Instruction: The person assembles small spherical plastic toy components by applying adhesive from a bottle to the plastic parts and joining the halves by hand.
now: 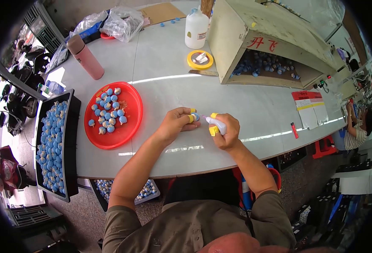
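The left hand [174,124] pinches a small blue round piece [195,116] over the grey table [253,105], touching the nozzle of a small white squeeze bottle [216,125] gripped in the right hand [226,133], near a round red plastic tray [129,126] of similar blue pieces.

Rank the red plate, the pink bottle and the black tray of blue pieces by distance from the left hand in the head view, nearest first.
From the left hand:
1. Red plate, just to its left on the table.
2. Pink bottle, farther back and left, standing upright.
3. Black tray of blue pieces, at the table's far left edge.
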Action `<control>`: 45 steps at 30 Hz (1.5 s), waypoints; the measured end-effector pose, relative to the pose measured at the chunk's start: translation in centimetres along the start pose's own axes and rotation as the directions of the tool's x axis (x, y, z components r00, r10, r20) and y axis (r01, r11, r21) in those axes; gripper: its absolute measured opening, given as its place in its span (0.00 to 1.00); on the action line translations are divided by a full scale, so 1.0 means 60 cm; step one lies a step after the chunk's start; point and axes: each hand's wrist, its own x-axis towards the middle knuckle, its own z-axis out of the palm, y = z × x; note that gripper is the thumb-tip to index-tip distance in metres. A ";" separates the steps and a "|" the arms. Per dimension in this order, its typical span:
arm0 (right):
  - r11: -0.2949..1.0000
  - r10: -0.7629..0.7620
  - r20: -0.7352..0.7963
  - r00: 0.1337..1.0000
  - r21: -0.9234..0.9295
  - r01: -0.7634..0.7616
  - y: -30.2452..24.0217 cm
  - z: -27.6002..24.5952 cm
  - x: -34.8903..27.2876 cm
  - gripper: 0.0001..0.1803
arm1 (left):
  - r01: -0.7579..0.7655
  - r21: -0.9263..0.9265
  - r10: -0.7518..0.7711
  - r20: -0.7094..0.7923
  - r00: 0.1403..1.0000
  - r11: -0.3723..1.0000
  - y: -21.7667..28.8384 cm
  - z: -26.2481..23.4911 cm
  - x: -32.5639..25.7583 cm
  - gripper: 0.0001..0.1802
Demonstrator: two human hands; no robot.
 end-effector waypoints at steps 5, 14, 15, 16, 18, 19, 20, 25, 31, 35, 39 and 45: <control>0.835 0.495 -0.020 0.869 0.289 -0.469 -0.015 -0.024 -0.002 0.14 | 0.056 -0.136 -0.055 0.013 0.998 0.989 0.009 -0.009 -0.003 0.15; 0.625 0.757 -0.271 0.594 0.034 -0.780 0.077 -0.215 -0.080 0.16 | 0.047 -0.129 -0.040 0.058 0.998 0.991 0.012 0.000 0.009 0.11; 0.622 0.747 -0.307 0.590 0.011 -0.783 0.093 -0.234 -0.091 0.16 | 0.036 -0.104 -0.030 0.057 0.998 0.994 0.013 -0.010 0.004 0.12; 0.572 0.721 -0.394 0.570 -0.126 -0.811 0.109 -0.257 -0.098 0.16 | 0.032 -0.081 -0.029 0.030 0.999 0.996 0.017 -0.013 -0.001 0.12; 0.448 0.672 -0.528 0.519 -0.269 -0.853 0.141 -0.300 -0.122 0.17 | 0.029 -0.078 -0.027 0.025 0.999 0.997 0.015 -0.020 -0.005 0.11; 0.445 0.654 -0.551 0.518 -0.273 -0.853 0.148 -0.319 -0.130 0.17 | 0.027 -0.083 -0.026 0.018 1.000 0.996 0.014 -0.018 -0.004 0.11; 0.335 0.665 -0.572 0.480 -0.347 -0.876 0.154 -0.340 -0.138 0.18 | 0.021 -0.074 -0.018 0.041 0.999 0.997 0.011 -0.009 0.000 0.11; 0.137 0.700 -0.583 0.413 -0.458 -0.878 0.152 -0.360 -0.149 0.24 | 0.026 -0.178 -0.024 0.014 1.000 0.984 0.005 -0.003 0.007 0.11; 0.558 0.349 -0.533 0.771 -0.543 -0.627 0.101 -0.268 -0.085 0.19 | 0.033 -0.148 -0.028 0.036 0.999 0.988 0.013 -0.004 0.007 0.14; 0.827 0.371 -0.157 0.915 -0.392 -0.403 0.159 -0.156 0.020 0.16 | 0.016 -0.144 -0.012 0.028 1.000 0.989 0.017 -0.016 0.002 0.14; 0.763 0.439 -0.001 0.899 -0.529 -0.372 0.246 -0.082 0.081 0.15 | -0.013 -0.153 0.017 0.020 1.000 0.988 0.008 -0.029 0.002 0.15; 0.659 0.637 0.001 0.771 -0.519 -0.544 0.323 -0.097 0.085 0.09 | -0.009 -0.150 0.019 0.067 0.998 0.989 0.001 -0.017 0.006 0.13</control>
